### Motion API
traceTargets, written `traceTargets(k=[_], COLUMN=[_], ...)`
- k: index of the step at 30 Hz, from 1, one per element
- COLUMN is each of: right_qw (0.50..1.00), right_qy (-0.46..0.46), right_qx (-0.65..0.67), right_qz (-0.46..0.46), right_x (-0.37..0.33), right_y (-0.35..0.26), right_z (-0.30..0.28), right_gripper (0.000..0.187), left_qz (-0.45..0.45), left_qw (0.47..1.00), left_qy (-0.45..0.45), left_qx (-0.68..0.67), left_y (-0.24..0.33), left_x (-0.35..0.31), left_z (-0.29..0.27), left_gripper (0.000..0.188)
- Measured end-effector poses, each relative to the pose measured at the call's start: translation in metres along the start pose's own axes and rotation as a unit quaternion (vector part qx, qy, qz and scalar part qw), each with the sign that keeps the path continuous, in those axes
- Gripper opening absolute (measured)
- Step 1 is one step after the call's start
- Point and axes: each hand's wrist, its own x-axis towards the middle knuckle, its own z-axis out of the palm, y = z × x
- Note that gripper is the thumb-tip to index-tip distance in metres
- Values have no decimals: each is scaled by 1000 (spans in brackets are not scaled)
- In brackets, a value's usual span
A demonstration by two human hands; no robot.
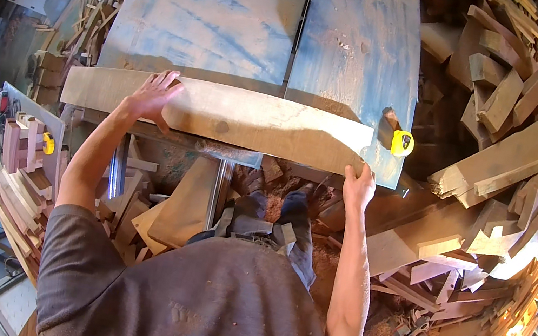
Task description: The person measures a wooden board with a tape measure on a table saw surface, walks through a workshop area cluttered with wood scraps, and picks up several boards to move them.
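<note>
A long pale wooden board lies crosswise on the near part of a blue, dust-covered machine table. Across the board's left part rests my left hand, its fingers spread toward the far edge and its thumb near the close edge. My right hand grips the near corner at the right end, thumb on top; the fingers below are partly hidden. Just beyond that end a yellow tape measure sits at the table's right edge, beside a hole.
A dark gap splits the table into two plates. Offcuts and thick wood blocks are heaped on the right. More strips stand at the left, by a second yellow tape measure. Wood pieces and sawdust lie below, around my legs.
</note>
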Motion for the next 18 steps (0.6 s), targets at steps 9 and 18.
traceTargets(k=[9,18], right_qw=[998,998], right_qy=[-31,-56], right_qx=[7,29], right_qz=[-50,-28], right_x=[-15,-12], right_y=[-25,-15], right_z=[15,17], right_gripper=[45,49], left_qz=[-46,82], left_qw=[998,991], left_qy=[-16,97], left_qx=[36,40], left_y=[-31,40], left_x=[-13,10], left_z=[11,14], left_gripper=[117,114])
